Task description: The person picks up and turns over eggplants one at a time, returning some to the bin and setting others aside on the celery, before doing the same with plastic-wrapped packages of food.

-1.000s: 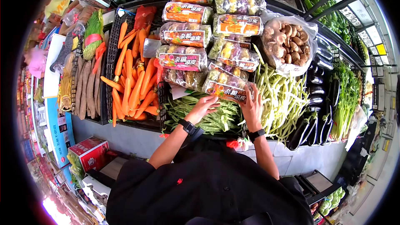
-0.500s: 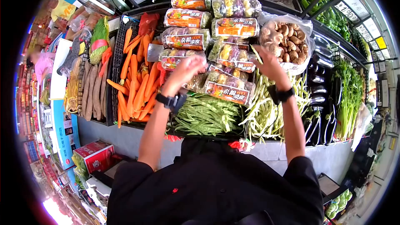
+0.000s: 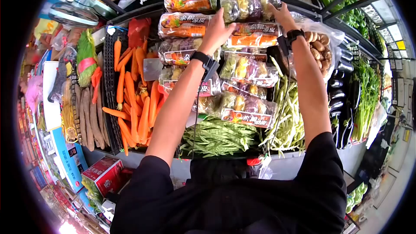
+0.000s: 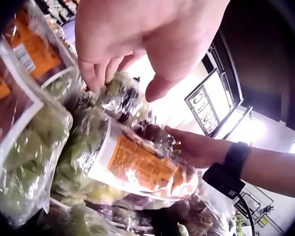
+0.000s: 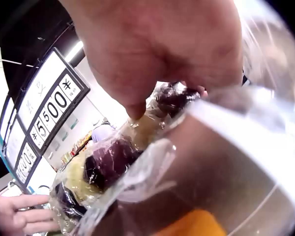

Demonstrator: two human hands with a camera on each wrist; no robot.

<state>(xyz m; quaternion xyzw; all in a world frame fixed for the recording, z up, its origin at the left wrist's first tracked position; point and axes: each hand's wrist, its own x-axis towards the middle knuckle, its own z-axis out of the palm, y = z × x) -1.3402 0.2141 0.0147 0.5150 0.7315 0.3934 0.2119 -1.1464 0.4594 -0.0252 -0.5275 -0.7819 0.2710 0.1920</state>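
Observation:
A clear plastic-wrapped pack [image 3: 249, 8] of purple and yellow-green pieces lies at the back of the right column of packs. My right hand [image 3: 284, 18] grips its right end; in the right wrist view the thumb [image 5: 136, 109] presses on its wrap, the other fingers mostly hidden. At the left end is my left hand [image 3: 217, 33], thumb spread away and the fingers [image 5: 37, 215] straight against the wrap in the right wrist view. Just in front lies an orange-labelled pack [image 3: 255, 39]. Another labelled pack [image 3: 184, 25] lies left of my left hand.
A plastic bag of mushrooms [image 3: 320, 50] sits under my right forearm. Carrots [image 3: 136, 99] fill a crate on the left; flat green beans [image 3: 219, 136], pale long beans [image 3: 288, 117] and eggplants [image 3: 340, 91] lie nearer and right. Black rails with price signs [image 5: 51, 108] rise behind.
Both hands have left the front pack, which now lies at the near end of the right column, and reached forward to the rearmost pack there. The right hand has taken hold of its end.

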